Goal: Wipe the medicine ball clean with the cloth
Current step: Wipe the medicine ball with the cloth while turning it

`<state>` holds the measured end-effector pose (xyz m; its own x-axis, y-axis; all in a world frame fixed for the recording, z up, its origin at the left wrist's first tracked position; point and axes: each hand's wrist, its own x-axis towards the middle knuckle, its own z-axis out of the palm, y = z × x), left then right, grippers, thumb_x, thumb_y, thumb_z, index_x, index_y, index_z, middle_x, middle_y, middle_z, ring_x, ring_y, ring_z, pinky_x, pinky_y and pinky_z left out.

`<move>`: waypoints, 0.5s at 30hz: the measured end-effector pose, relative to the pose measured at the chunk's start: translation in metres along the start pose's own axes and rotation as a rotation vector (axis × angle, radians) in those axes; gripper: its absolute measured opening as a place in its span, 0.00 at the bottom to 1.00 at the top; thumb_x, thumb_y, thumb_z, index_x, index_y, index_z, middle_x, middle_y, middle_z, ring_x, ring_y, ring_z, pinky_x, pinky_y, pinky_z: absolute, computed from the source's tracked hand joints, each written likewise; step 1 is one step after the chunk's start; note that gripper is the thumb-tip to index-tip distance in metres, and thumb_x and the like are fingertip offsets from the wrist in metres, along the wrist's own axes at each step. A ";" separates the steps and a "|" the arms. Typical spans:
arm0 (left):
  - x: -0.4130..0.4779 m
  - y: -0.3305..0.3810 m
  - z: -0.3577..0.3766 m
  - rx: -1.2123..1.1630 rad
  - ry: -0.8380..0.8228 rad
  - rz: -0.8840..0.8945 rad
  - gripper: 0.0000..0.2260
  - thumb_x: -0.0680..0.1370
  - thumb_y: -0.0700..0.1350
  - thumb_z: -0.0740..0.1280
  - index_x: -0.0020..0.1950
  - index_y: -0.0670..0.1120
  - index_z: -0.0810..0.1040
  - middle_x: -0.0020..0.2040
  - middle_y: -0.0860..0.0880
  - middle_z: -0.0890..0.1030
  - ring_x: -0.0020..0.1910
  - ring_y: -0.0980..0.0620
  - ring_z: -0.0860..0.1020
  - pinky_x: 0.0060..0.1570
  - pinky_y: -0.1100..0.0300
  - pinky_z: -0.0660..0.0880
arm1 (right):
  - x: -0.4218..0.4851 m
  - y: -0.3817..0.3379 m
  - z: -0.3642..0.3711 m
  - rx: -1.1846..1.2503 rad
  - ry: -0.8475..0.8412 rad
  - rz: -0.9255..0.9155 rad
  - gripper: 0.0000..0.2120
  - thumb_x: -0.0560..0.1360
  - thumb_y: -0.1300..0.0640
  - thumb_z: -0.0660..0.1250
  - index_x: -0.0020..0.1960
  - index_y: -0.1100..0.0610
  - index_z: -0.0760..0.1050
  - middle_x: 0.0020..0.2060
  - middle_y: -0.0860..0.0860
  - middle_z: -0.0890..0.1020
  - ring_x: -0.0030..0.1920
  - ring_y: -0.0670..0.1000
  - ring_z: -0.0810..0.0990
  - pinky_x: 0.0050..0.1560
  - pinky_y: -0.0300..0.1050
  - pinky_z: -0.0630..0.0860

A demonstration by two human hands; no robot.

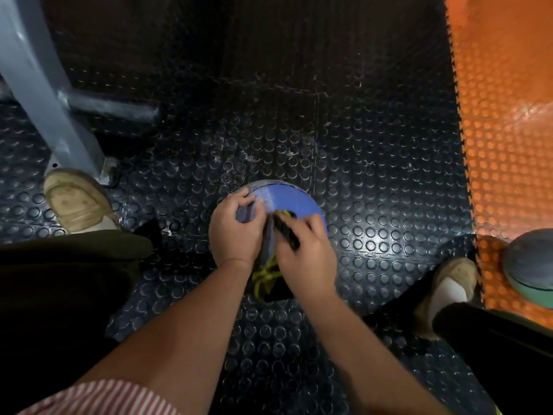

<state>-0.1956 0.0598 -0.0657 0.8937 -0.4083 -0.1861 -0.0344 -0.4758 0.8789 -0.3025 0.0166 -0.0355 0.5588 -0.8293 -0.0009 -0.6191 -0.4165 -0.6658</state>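
A blue medicine ball (294,202) rests on the black studded floor between my feet. My left hand (235,232) lies on the ball's left side, fingers curled over its top. My right hand (308,256) is closed on a dark cloth (285,232) with yellow parts and presses it against the ball's near face. A yellow and black end of the cloth hangs below my hands at the ball's front. Much of the ball is hidden by both hands.
A grey metal machine frame (45,94) stands at the far left by my left shoe (76,202). My right shoe (452,283) is at the right. A second, grey-green ball (529,268) sits on the orange studded mat (505,115).
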 end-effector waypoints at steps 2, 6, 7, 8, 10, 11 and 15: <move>-0.001 0.002 -0.001 0.005 -0.010 0.018 0.03 0.75 0.45 0.71 0.44 0.52 0.77 0.57 0.59 0.78 0.59 0.55 0.77 0.59 0.52 0.76 | -0.040 0.016 0.006 0.131 0.054 -0.009 0.14 0.72 0.50 0.63 0.57 0.46 0.77 0.46 0.44 0.71 0.41 0.42 0.73 0.33 0.37 0.72; -0.008 -0.002 -0.002 0.077 -0.026 0.152 0.01 0.76 0.44 0.70 0.45 0.49 0.78 0.58 0.59 0.78 0.59 0.55 0.76 0.58 0.53 0.75 | -0.065 0.030 0.010 0.240 0.084 0.046 0.11 0.70 0.51 0.65 0.52 0.49 0.75 0.45 0.41 0.69 0.43 0.37 0.72 0.37 0.33 0.70; -0.007 -0.003 -0.002 0.097 -0.031 0.169 0.01 0.76 0.44 0.70 0.46 0.47 0.79 0.59 0.56 0.79 0.59 0.54 0.76 0.58 0.53 0.76 | -0.061 0.029 0.007 0.233 0.070 0.029 0.10 0.70 0.51 0.65 0.51 0.49 0.77 0.44 0.41 0.69 0.42 0.39 0.73 0.36 0.32 0.70; -0.007 -0.005 -0.003 0.108 -0.032 0.179 0.02 0.76 0.43 0.69 0.46 0.45 0.80 0.60 0.53 0.80 0.59 0.53 0.77 0.57 0.52 0.76 | -0.055 0.026 0.005 0.196 0.066 -0.002 0.10 0.70 0.51 0.66 0.50 0.50 0.80 0.43 0.42 0.70 0.40 0.41 0.74 0.34 0.32 0.70; -0.005 -0.006 -0.003 0.111 -0.014 0.180 0.03 0.76 0.42 0.69 0.45 0.43 0.79 0.59 0.50 0.81 0.59 0.51 0.77 0.57 0.51 0.76 | -0.034 0.017 0.000 0.086 0.043 -0.037 0.13 0.71 0.52 0.67 0.53 0.51 0.82 0.41 0.42 0.71 0.37 0.43 0.73 0.30 0.35 0.69; -0.006 -0.007 -0.003 0.123 0.000 0.185 0.02 0.76 0.41 0.69 0.45 0.43 0.80 0.58 0.49 0.81 0.58 0.50 0.78 0.57 0.50 0.76 | -0.019 0.010 -0.003 0.048 0.017 -0.006 0.13 0.72 0.53 0.67 0.55 0.49 0.81 0.41 0.42 0.70 0.37 0.44 0.73 0.29 0.37 0.68; -0.006 -0.009 0.001 0.132 0.023 0.163 0.03 0.75 0.41 0.71 0.46 0.43 0.81 0.57 0.48 0.82 0.58 0.46 0.79 0.56 0.47 0.76 | 0.029 -0.010 -0.003 -0.048 -0.098 0.150 0.13 0.77 0.51 0.64 0.60 0.46 0.79 0.44 0.43 0.69 0.39 0.46 0.71 0.31 0.38 0.64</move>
<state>-0.2009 0.0650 -0.0728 0.8816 -0.4708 -0.0346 -0.2364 -0.5038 0.8308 -0.2815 -0.0048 -0.0261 0.5078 -0.8443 -0.1713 -0.7239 -0.3104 -0.6161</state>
